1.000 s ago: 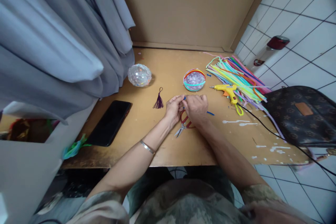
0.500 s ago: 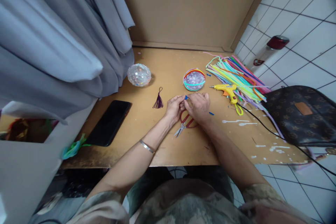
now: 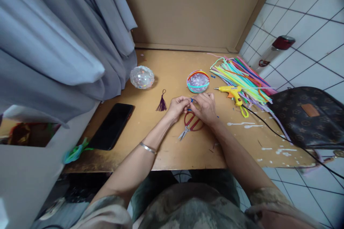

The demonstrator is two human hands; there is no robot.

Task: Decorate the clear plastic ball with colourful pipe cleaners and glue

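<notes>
My left hand [image 3: 178,108] and my right hand [image 3: 205,108] meet over the middle of the table. Between their fingertips they pinch a small bent piece of blue pipe cleaner [image 3: 191,100]; its exact shape is partly covered by my fingers. Red-handled scissors [image 3: 187,130] lie just below the hands, blades slightly apart and pointing toward me. Beyond my fingers sits a clear ball [image 3: 198,83] wrapped with red, yellow and turquoise strips. A dark purple tassel [image 3: 161,103] lies left of my left hand.
Another clear ball [image 3: 142,77] stands at back left, above a black phone [image 3: 111,126]. Right of my hands lie a yellow glue gun [image 3: 234,93] with a cord and a heap of coloured pipe cleaners [image 3: 244,75]. A dark patterned bag [image 3: 309,125] rests at the right edge.
My fingers have shifted slightly around the blue pipe cleaner, and a little more blue shows below them. Both hands stay in nearly the same place; the other objects have not moved.
</notes>
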